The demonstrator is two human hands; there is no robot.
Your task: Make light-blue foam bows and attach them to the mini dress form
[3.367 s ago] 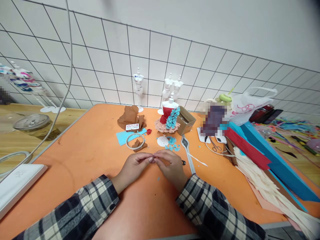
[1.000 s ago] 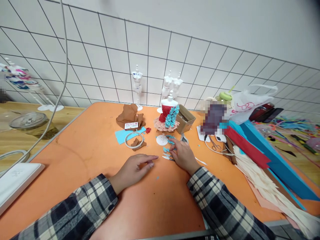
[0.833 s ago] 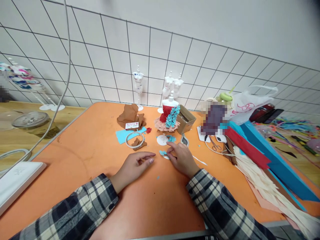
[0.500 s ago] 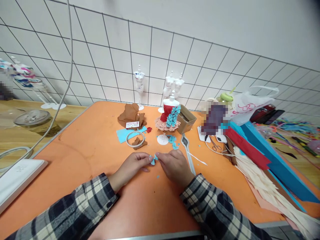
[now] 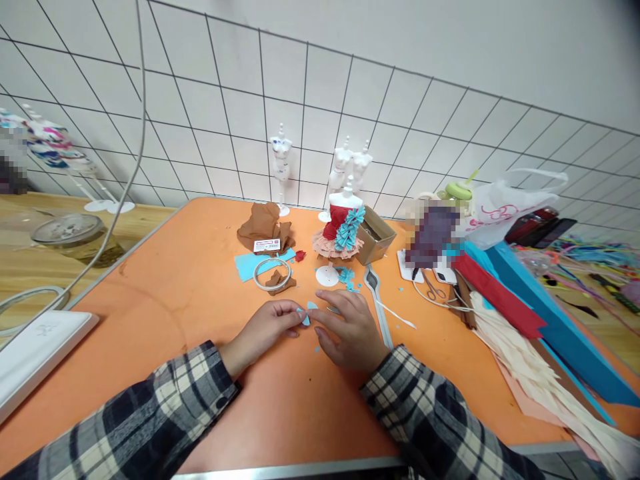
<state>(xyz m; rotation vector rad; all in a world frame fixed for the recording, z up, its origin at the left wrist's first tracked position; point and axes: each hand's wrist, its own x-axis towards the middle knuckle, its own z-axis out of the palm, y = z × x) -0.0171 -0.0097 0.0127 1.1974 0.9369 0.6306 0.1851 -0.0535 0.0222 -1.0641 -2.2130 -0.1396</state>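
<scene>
My left hand [image 5: 269, 327] and my right hand [image 5: 346, 328] meet on the orange table [image 5: 165, 287], fingertips close together. Between them is a small light-blue paper piece [image 5: 305, 314]; the left fingertips pinch it and the right fingers touch its other end. Just beyond lie more blue paper scraps [image 5: 347, 277] and a white round base [image 5: 327, 276]. Farther back stands a small mannequin [image 5: 341, 225] in a red, blue and pink paper dress.
Brown paper [image 5: 264, 228], a blue sheet [image 5: 250, 264] and a tape ring [image 5: 272, 273] lie behind the hands. A cardboard box [image 5: 376, 239], scissors [image 5: 434, 288], and red and blue paper stacks [image 5: 520, 293] sit right. White mannequins [image 5: 281, 160] stand by the grid wall. A white device [image 5: 35, 347] is left.
My right hand reached out to the blue scraps, picked one up and brought it back to my left hand. Both hands now hold the blue piece between them.
</scene>
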